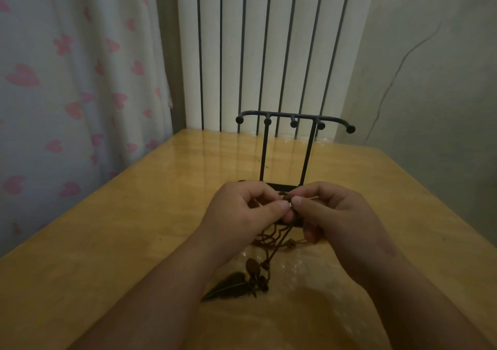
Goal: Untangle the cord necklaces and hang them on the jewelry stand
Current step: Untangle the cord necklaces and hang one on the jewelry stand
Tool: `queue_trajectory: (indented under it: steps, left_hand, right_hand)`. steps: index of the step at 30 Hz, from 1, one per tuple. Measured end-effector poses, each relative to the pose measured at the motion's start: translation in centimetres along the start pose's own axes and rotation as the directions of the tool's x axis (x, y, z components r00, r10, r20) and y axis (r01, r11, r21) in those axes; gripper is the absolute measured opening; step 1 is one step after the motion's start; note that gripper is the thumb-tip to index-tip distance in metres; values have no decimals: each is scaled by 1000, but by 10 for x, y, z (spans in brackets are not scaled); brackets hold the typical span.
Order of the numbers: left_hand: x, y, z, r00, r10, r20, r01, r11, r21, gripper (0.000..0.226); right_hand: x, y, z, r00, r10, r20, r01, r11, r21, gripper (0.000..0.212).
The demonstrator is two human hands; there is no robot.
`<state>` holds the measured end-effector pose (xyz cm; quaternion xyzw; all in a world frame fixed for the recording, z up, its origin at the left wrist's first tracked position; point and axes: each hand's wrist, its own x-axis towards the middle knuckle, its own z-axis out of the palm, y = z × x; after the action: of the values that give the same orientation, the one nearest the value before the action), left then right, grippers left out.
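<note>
Pinching the same small knot from either side, the left grip (242, 207) and the right grip (330, 215) meet thumb tip to thumb tip just above the desk (134, 228). Each is closed narrow on the cord necklaces (271, 242), thumb against forefinger. From that knot the brown cords fall toward six o'clock in loose, crossing loops. Their ends lie on the desk, where a dark leaf-shaped pendant (228, 286) and an oval bead (252, 265) rest close together. How many necklaces are in the bundle cannot be told.

The jewelry stand (294, 118) is at twelve o'clock from the hands. Its base is partly hidden behind them and its ball-tipped pegs are bare, so nothing is hung yet.

The cords look light, soft and limp, and rough enough that a tug would probably tighten the knot. Fingertip pinches close to the crossing, easing one strand slack and feeding it through, should suit better than pulling. The pendants seem to carry what little weight there is, so they will likely drag and swing once lifted. The leaf's thin point could also snag a loop. For hanging, the best place to hold is probably the top of a freed loop, opposite its pendant, spread wide enough to drop over a peg.
</note>
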<state>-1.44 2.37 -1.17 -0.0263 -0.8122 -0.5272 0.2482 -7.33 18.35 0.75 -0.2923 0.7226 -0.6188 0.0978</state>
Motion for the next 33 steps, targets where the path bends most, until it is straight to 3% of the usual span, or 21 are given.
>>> queue_trajectory:
  steps: [8, 15, 21, 26, 33]
  left_hand:
    - [0, 3, 2, 999, -39, -32, 39, 999, 10, 7]
    - [-1, 4, 3, 997, -41, -62, 45, 998, 53, 15]
    - [-1, 6, 3, 998, -30, -54, 35, 994, 107, 19]
    - [-3, 4, 3, 1000, -21, -13, 22, 990, 140, 22]
    - [-1, 7, 5, 999, -18, -48, 23, 993, 112, 26]
  right_hand:
    - [1, 3, 1, 999, -39, -1, 39, 998, -46, 10]
    - [1, 7, 4, 981, -188, -45, 173, 956, -239, 8]
    - [0, 10, 3, 946, -322, -31, 262, 818, -512, 5]
    - [3, 9, 8, 959, -279, 39, 234, 711, -662, 10]
    - [7, 16, 3, 970, -238, -56, 173, 830, -531, 18]
